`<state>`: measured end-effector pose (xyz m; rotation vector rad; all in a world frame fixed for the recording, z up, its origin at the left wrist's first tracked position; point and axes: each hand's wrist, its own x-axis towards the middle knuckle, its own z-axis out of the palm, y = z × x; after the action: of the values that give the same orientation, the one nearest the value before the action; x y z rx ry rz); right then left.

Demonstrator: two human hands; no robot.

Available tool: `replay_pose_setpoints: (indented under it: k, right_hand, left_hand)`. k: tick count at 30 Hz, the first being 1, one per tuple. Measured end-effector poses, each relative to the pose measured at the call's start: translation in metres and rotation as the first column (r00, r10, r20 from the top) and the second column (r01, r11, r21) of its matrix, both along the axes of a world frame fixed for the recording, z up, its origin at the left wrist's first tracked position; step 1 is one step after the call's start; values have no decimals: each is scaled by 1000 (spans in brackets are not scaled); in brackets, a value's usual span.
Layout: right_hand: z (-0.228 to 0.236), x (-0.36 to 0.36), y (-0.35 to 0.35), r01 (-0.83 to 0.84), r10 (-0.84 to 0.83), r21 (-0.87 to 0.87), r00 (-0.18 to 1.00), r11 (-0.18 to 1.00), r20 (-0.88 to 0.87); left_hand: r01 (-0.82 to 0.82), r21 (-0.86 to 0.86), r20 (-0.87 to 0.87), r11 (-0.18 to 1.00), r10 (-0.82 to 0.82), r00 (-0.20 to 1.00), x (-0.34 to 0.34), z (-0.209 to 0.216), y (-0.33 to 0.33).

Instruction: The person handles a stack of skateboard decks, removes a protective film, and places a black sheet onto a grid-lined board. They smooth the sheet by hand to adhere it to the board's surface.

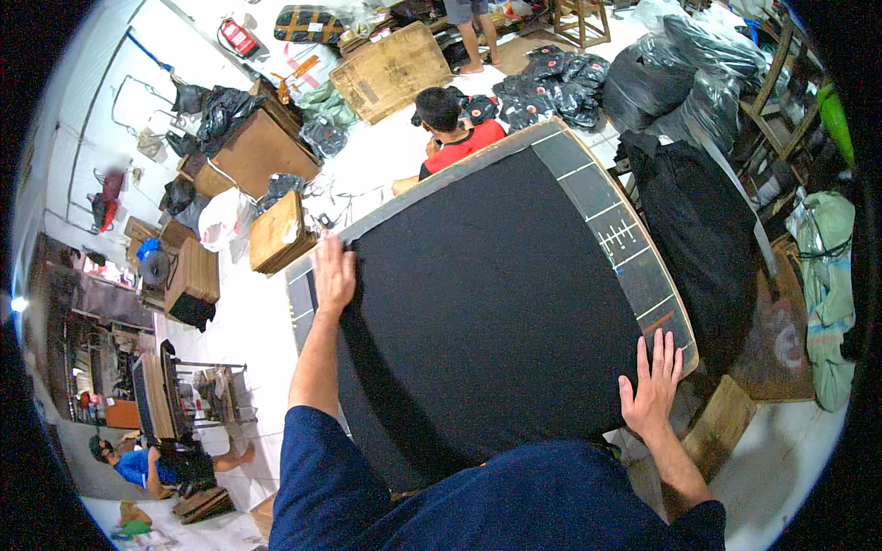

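Observation:
A large sheet of black fabric (478, 303) lies flat over most of the dark table top (574, 188) in front of me. My left hand (333, 274) rests at the fabric's far left edge, fingers stretched out, slightly smeared. At the near right corner my right hand (650, 387) is spread, its fingertips on the bare strip of the table and its palm by the fabric's edge. Neither hand holds anything. White lines and tick marks run across the bare right strip, beside a short reddish-brown mark (658, 323).
Beyond the table sits a person in red and black (464, 142). Black plastic bags (560, 83) are heaped at the back. Dark cloth (694, 230) hangs along the right side. Stacked boards (278, 231) stand left of the table. Another person in blue (138, 466) sits at lower left.

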<state>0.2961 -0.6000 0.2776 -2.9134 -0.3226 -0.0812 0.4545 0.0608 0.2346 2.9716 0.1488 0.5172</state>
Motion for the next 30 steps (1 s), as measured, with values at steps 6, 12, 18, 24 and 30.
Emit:
replay_pose_setpoints:
  k: [6,12,18,24,30]
  right_hand:
    - [-4,2,0,4,-4,-2,1000,1000,-5]
    - [-6,7,2,-13,13,-69,1000,998,-4]
    - [-4,7,2,-31,30,-87,1000,996,-6]
    - [-2,7,4,-26,25,-74,1000,997,-7]
    - [0,7,4,2,-3,-52,1000,999,-29]
  left_hand:
    - [-702,-382,86,601,779,621,-30,-28,101]
    - [-590,-428,-116,685,606,787,-21,-18,122]
    - [-460,48,-90,887,462,882,-1,-11,104]
    - [-448,164,146,879,428,892,1,-2,62]
    - [236,8,-86,972,-235,968,-4,8,-27]
